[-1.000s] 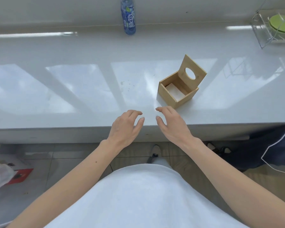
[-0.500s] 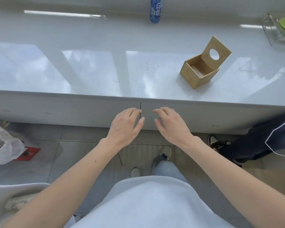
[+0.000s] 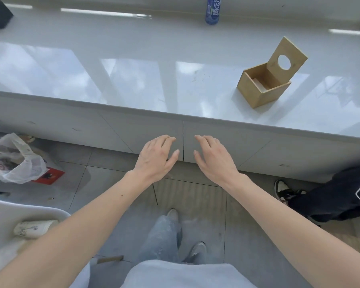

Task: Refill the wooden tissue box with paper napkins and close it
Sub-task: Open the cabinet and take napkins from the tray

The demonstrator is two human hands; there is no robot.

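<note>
Below counter [image 3: 133, 94] edge, L hand [image 3: 154, 159] & R hand [image 3: 214, 161] hover, fingers loosely spread, empty; lidded-open tissue box [image 3: 258, 94] well apart.

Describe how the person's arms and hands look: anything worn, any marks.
Both arms are bare up to the frame edge, no sleeves showing. The left hand and right hand wear no gloves, rings or watch. A small dark mole dots the left forearm.

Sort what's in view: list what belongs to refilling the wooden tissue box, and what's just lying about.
For the job: wooden tissue box with its lid open; left hand and right hand, both empty.

Lying about: blue bottle, plastic bag, red packet, paper cup.
</note>
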